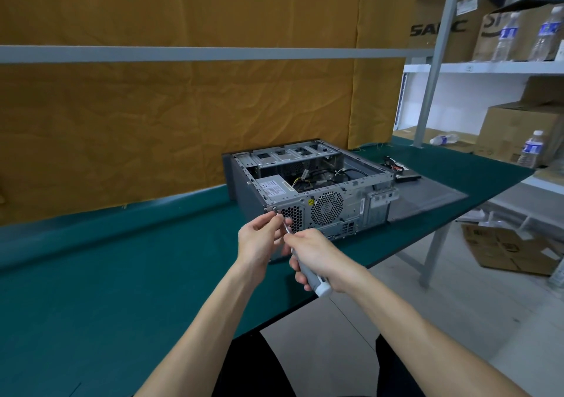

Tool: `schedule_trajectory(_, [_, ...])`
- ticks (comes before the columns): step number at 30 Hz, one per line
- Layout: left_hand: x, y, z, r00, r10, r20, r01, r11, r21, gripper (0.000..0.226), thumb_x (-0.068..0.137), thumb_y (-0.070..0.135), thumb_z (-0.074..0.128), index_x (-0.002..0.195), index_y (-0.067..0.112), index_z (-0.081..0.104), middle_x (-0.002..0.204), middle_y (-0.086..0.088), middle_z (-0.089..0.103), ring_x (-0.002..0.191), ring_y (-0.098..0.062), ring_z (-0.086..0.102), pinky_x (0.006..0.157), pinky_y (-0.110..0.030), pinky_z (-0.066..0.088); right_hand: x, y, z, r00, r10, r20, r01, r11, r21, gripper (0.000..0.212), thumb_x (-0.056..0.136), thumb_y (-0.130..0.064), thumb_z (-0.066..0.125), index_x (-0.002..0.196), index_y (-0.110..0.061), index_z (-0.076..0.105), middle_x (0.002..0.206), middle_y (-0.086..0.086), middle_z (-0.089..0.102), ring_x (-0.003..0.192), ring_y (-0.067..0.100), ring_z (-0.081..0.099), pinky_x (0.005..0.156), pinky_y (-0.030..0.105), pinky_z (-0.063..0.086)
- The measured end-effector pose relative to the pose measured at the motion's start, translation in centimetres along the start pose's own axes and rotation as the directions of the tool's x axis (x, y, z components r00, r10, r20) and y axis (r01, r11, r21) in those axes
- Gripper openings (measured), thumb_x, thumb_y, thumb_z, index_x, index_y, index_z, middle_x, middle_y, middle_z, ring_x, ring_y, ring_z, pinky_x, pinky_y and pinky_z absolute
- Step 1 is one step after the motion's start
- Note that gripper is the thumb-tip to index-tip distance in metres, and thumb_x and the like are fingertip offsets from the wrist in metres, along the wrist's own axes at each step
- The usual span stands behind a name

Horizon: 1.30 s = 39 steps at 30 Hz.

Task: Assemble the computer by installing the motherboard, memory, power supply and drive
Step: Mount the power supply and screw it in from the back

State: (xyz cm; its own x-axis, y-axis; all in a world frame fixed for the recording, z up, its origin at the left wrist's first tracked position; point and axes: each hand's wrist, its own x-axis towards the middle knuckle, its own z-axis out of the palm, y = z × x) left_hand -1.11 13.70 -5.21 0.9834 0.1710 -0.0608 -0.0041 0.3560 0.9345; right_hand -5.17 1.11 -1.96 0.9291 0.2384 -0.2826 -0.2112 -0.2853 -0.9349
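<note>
Steel shaft getting pinched by left hand (259, 239) fingertips right at the tip | right hand (316, 256) wrapping the screwdriver (308, 270) handle, long axis running up-left into the case (308, 189) rear corner | case lying open-side up on green table (122, 274), side panel (427, 196) sitting just beside it, boxes (515, 131) on shelves behind

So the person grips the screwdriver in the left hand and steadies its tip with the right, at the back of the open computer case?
Hands swapped. In the head view the right hand grips the screwdriver; the left hand steadies its tip at the computer case.
</note>
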Motion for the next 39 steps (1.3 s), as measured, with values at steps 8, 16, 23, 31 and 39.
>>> schedule_trajectory(8, [-0.2,0.6,0.7,0.997,-0.063,-0.046,0.061,0.997,-0.038,0.019,0.095,0.01,0.07,0.112,0.001,0.065,0.088,-0.011,0.076,0.072,-0.02,0.069,0.078,-0.035,0.059,0.1,-0.4,-1.5,0.969,0.101,0.223,-0.185,0.899,0.396,0.031,0.106,-0.035,0.049,0.088,-0.01,0.056,0.061,0.002,0.048,0.038,0.009,0.04,0.033,0.021,0.034])
schedule_trajectory(16, [-0.2,2.0,1.2,0.973,-0.228,0.028,0.23,0.966,-0.117,0.013,0.1,0.006,0.062,0.098,-0.004,0.07,0.085,-0.012,0.078,0.067,-0.011,0.074,0.061,-0.025,0.061,-0.4,-0.5,-1.3,0.996,0.081,0.042,-0.09,0.954,0.285,0.025,0.092,-0.027,0.072,0.1,-0.008,0.058,0.072,0.008,0.056,0.045,0.016,0.058,0.036,0.021,0.04])
schedule_trajectory(23, [-0.8,1.6,1.4,0.965,-0.248,0.088,0.255,0.963,-0.085,0.024,0.102,0.024,0.061,0.101,0.002,0.072,0.074,-0.003,0.072,0.056,-0.009,0.062,0.065,-0.024,0.056,-1.4,-0.3,-1.1,0.999,0.038,0.039,-0.047,0.954,0.296,0.021,0.102,-0.023,0.056,0.093,-0.005,0.06,0.07,0.008,0.063,0.04,0.011,0.049,0.033,0.02,0.036])
schedule_trajectory(31, [-0.8,1.9,0.9,0.969,-0.234,0.078,0.229,0.971,0.063,0.021,0.095,0.022,0.072,0.087,0.003,0.075,0.084,-0.009,0.078,0.064,-0.011,0.073,0.06,-0.022,0.06,-3.0,-0.4,-1.4,0.984,-0.116,-0.135,0.036,0.871,-0.49,0.037,0.095,-0.034,0.064,0.111,-0.007,0.044,0.088,0.009,0.065,0.06,0.023,0.068,0.047,0.031,0.051])
schedule_trajectory(39, [-1.1,3.3,1.0,0.904,-0.34,0.257,0.368,0.928,-0.065,0.031,0.109,0.01,0.042,0.124,-0.007,0.062,0.102,-0.013,0.078,0.072,-0.014,0.076,0.052,-0.023,0.055,-3.3,-0.9,-1.7,0.992,0.105,0.071,-0.124,0.92,0.372,0.036,0.105,-0.036,0.051,0.101,-0.001,0.06,0.066,0.013,0.064,0.04,0.012,0.045,0.033,0.02,0.031])
